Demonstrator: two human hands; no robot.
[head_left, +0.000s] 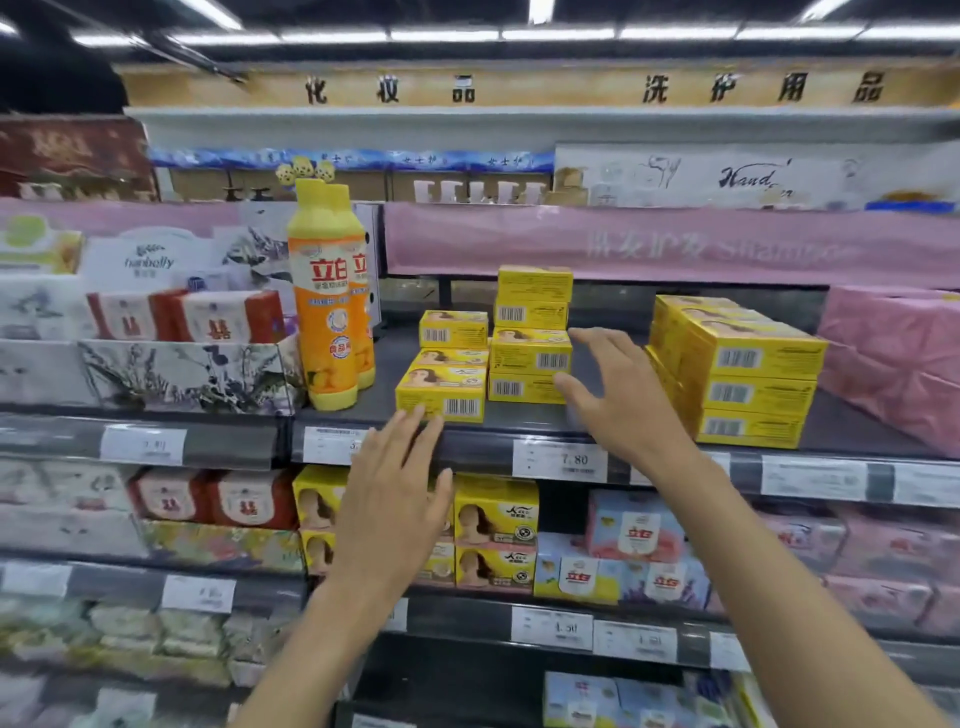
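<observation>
Both hands are working at a shop shelf (397, 358) that is carrying small yellow boxes. The left hand (395, 499) is hovering with its fingers straight and slightly apart, its fingertips lying at the lower front edge of the front yellow box (440, 395); whether they are touching it cannot be told. This box is sitting at the shelf's front edge, with two more like it behind. The right hand (618, 395) is spreading wide, gripping nothing, its thumb just beside the bottom of the stack of yellow boxes (531, 338), which is standing four high just right of the front box. A larger pile of boxes (748, 374) is standing further right, beside pink packs (893, 353). Two orange bottles (330, 312) are standing to the left. A price tag (560, 460) is hanging below.
</observation>
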